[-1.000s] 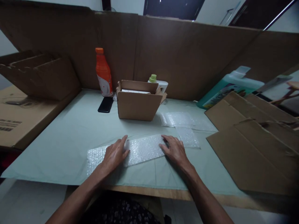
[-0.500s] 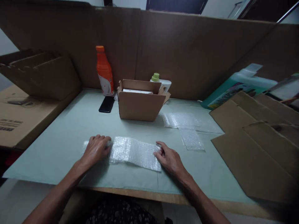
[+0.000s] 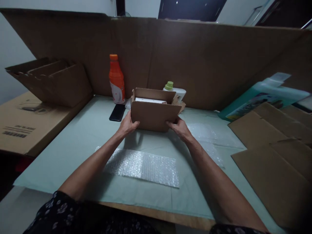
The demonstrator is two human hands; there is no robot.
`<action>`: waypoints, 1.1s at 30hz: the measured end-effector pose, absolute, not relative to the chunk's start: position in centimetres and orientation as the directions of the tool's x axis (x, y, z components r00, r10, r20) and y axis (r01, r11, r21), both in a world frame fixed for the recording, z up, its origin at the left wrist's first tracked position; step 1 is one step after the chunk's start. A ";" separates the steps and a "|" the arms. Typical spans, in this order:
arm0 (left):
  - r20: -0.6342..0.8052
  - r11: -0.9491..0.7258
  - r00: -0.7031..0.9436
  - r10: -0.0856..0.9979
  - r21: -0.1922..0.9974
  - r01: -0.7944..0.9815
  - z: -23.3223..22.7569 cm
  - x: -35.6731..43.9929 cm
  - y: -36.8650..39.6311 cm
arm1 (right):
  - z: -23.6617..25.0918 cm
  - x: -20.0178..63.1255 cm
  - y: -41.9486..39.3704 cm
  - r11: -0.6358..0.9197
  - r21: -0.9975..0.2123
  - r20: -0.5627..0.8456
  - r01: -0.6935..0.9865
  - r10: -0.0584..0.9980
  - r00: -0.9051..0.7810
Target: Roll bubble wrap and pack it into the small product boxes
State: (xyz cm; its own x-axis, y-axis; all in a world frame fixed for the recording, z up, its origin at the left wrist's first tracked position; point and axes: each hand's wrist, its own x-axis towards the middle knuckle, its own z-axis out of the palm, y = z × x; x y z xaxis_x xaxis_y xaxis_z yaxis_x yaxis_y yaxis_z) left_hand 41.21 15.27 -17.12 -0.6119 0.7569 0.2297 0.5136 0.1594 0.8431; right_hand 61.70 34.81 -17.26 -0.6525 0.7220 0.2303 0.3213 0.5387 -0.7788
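A small open cardboard box [image 3: 154, 112] stands at the middle of the table [image 3: 80, 130], with something white inside it. My left hand [image 3: 128, 125] grips its lower left corner. On the lower right corner rests my right hand [image 3: 179, 127], fingers against the box's side. A sheet of bubble wrap [image 3: 143, 166] lies flat on the pale green table cover between my forearms, nearer to me than the box.
An orange bottle [image 3: 116, 79], a black phone [image 3: 117, 112] and a white bottle with a green cap [image 3: 174, 89] sit behind the box. More bubble wrap [image 3: 207, 133] lies right. Flat cardboard [image 3: 273, 152] and a teal jug [image 3: 260, 97] are at the right, folded boxes [image 3: 53, 79] at the left, a cardboard wall behind.
Both hands left the bubble wrap sheet, which now lies flat, and reached forward to take hold of the small cardboard box.
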 end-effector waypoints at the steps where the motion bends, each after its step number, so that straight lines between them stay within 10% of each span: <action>1: 0.225 0.159 -0.610 0.759 0.845 0.510 -17.2 41.5 15.2 | -17.5 61.6 34.7 0.533 -0.783 0.225 0.320 0.723 -0.653; 11: 0.394 0.161 -0.510 0.764 0.650 0.743 -19.5 45.2 4.4 | -18.6 68.8 27.6 0.592 -0.722 0.324 0.357 0.746 -0.582; 14: 0.429 0.064 -0.274 0.861 0.442 0.895 -20.7 48.0 1.3 | -19.8 70.6 23.1 0.821 -0.494 0.484 0.286 0.533 -0.695; 19: 0.277 0.007 -0.105 0.955 0.335 0.942 -22.5 50.5 -0.6 | -22.1 71.5 18.2 0.943 -0.305 0.344 0.134 0.240 -0.908; 25: 0.303 0.023 -0.139 0.943 0.357 0.934 -23.1 48.6 -0.9 | -22.0 72.9 21.5 0.908 -0.371 0.316 0.194 0.320 -0.893; 33: 0.088 0.464 -0.487 0.869 0.196 0.864 -22.8 43.3 -1.8 | -21.8 72.1 23.1 0.837 -0.376 0.090 0.398 0.460 -0.883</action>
State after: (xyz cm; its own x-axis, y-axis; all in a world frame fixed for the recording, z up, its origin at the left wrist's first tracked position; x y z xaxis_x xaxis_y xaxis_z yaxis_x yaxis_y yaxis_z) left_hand 43.34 -1.83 -22.77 -0.4867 0.8691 0.0882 0.8639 0.4640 0.1958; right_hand 72.15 23.10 -21.77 -0.8834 0.4600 0.0899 0.3975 0.8370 -0.3760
